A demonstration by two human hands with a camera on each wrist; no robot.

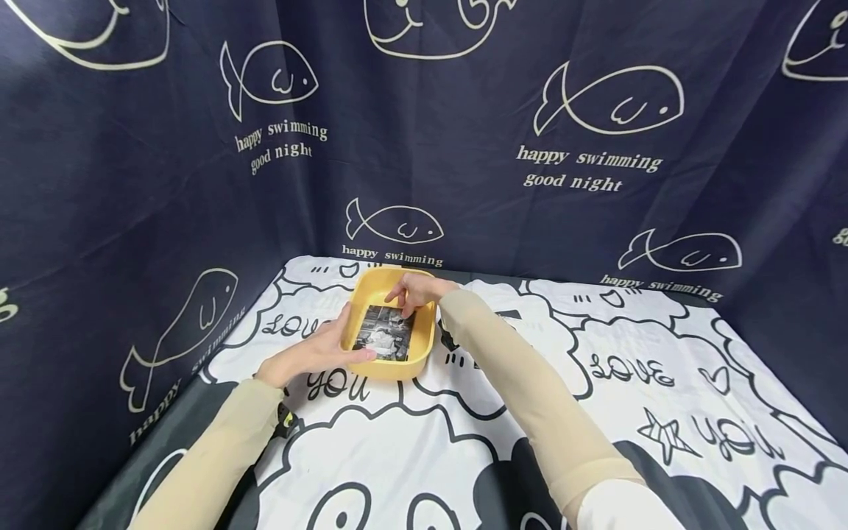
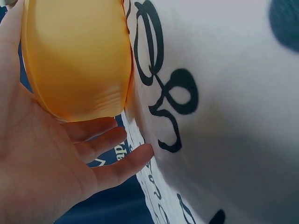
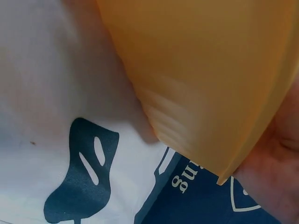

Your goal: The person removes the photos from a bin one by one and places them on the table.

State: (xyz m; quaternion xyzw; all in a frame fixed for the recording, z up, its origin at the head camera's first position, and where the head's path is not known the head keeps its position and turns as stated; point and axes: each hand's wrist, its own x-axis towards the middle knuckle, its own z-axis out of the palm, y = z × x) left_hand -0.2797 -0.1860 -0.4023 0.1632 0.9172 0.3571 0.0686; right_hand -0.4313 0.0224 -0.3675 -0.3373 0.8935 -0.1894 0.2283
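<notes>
A yellow plastic container (image 1: 389, 369) with rounded corners sits toward the back of the patterned cloth. Inside it lies a black-and-white picture (image 1: 384, 335). My left hand (image 1: 321, 350) holds the container's near left corner, its thumb over the front rim. In the left wrist view the other fingers (image 2: 124, 163) reach out beside the container's outer wall (image 2: 79, 60). Over the far right rim reaches my right hand (image 1: 417, 291), with index finger and thumb apart at the picture's upper edge. In the right wrist view the container wall (image 3: 201, 84) hides most of that hand.
A white cloth (image 1: 391, 449) with black cloud drawings and lettering covers the table. Dark blue curtains (image 1: 457, 169) with fish drawings stand close behind the container and along the left side. A small black device (image 1: 286, 421) sits at the left wrist.
</notes>
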